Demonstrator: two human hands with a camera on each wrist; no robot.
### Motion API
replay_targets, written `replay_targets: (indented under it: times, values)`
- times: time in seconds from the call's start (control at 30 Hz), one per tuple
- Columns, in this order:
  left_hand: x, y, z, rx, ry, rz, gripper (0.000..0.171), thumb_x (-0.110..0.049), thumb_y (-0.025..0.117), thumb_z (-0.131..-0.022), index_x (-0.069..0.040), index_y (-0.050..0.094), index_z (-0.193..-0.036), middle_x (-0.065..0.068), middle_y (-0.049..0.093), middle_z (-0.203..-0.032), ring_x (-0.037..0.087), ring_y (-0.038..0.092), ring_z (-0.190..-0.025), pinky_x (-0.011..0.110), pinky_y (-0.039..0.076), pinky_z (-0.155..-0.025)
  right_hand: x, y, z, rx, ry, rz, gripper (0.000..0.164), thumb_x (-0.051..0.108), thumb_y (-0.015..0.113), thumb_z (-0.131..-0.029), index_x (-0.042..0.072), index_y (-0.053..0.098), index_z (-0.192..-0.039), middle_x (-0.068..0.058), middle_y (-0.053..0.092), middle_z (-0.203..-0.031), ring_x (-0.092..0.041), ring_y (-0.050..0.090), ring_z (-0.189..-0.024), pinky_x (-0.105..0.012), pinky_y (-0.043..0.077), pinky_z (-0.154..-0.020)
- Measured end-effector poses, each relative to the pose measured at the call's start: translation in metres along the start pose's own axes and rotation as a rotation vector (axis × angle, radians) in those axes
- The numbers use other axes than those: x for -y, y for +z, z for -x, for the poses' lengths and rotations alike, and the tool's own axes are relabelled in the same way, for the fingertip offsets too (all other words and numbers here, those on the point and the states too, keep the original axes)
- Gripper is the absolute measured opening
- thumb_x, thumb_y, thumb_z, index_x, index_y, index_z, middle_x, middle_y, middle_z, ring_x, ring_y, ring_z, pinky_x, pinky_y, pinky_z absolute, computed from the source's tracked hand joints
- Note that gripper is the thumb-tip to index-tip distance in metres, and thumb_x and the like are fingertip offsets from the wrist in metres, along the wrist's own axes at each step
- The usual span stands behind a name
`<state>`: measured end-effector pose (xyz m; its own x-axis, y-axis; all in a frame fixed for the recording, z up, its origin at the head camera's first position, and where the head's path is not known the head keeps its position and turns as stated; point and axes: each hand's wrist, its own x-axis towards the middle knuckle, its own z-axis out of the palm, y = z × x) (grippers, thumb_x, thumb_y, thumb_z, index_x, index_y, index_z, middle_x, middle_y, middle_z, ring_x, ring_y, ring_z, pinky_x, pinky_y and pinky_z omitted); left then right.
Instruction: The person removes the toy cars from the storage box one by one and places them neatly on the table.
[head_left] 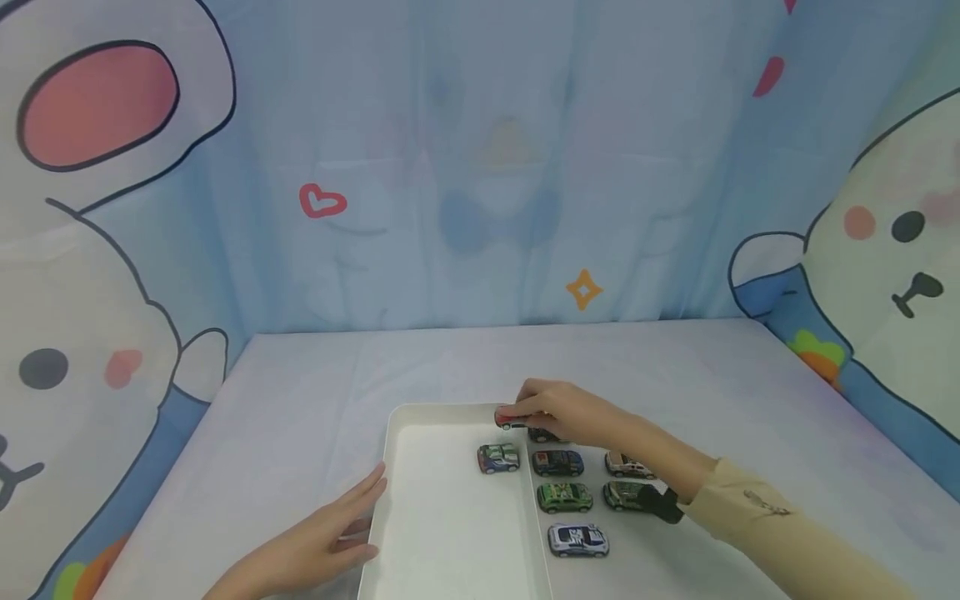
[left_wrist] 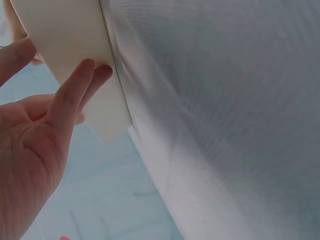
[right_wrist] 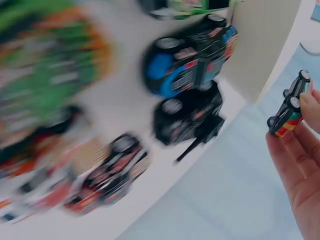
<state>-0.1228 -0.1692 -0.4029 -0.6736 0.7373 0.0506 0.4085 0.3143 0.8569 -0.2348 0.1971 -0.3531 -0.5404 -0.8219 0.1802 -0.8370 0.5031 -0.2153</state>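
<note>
My right hand point(head_left: 573, 412) pinches a small toy car point(right_wrist: 290, 106) between thumb and fingers, over the far right corner of a white tray point(head_left: 450, 517). Red, yellow and green show on the car's end in the right wrist view, and its wheels face sideways. One green and blue toy car point(head_left: 498, 457) sits inside the tray near its right wall. With fingers nearly straight, my left hand point(head_left: 322, 537) rests against the tray's left wall; in the left wrist view the fingertips point(left_wrist: 85, 67) lie on that wall.
Right of the tray stand several toy cars: a dark one point(head_left: 558, 462), a green one point(head_left: 565, 497), a white and black one point(head_left: 578, 540), and a beige one point(head_left: 628, 465) partly behind my forearm. A black tank-like toy point(right_wrist: 187, 115) is near the tray's far corner.
</note>
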Motion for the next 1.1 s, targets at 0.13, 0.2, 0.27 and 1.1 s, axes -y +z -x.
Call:
replay_targets:
  times: [0.13, 0.2, 0.27, 1.1]
  values:
    - [-0.001, 0.0, 0.0, 0.002, -0.017, 0.006, 0.072, -0.018, 0.056, -0.095, 0.014, 0.012, -0.142, 0.03, -0.002, -0.149, 0.047, 0.039, -0.119, 0.035, 0.047, -0.092, -0.004, -0.008, 0.03, -0.033, 0.042, -0.026, 0.043, -0.004, 0.066, -0.084, 0.01, 0.062, -0.125, 0.001, 0.057, -0.098, -0.006, 0.054, -0.078, -0.02, 0.051, -0.062]
    - [-0.001, 0.0, 0.0, 0.003, -0.019, 0.009, 0.072, -0.018, 0.056, -0.095, 0.015, 0.012, -0.142, 0.03, -0.002, -0.149, 0.047, 0.039, -0.12, 0.035, 0.047, -0.093, -0.005, -0.011, 0.046, -0.045, 0.075, -0.037, 0.045, -0.004, 0.067, -0.083, 0.01, 0.062, -0.125, 0.0, 0.058, -0.099, -0.006, 0.055, -0.08, -0.021, 0.052, -0.064]
    - [-0.002, 0.0, 0.001, 0.002, -0.02, 0.014, 0.073, -0.018, 0.056, -0.095, 0.015, 0.011, -0.142, 0.03, -0.002, -0.149, 0.048, 0.038, -0.12, 0.035, 0.046, -0.093, -0.005, -0.014, 0.062, -0.057, 0.106, -0.055, 0.046, -0.004, 0.067, -0.083, 0.011, 0.061, -0.126, 0.0, 0.058, -0.101, -0.006, 0.054, -0.08, -0.021, 0.052, -0.063]
    - [-0.006, 0.001, 0.0, -0.006, -0.031, 0.029, 0.074, -0.018, 0.057, -0.095, 0.014, 0.011, -0.143, 0.028, -0.003, -0.15, 0.047, 0.038, -0.121, 0.034, 0.046, -0.094, 0.025, 0.015, 0.172, -0.052, 0.167, -0.065, 0.048, 0.002, 0.072, -0.078, 0.025, 0.067, -0.119, 0.008, 0.057, -0.105, -0.01, 0.057, -0.09, -0.025, 0.055, -0.068]
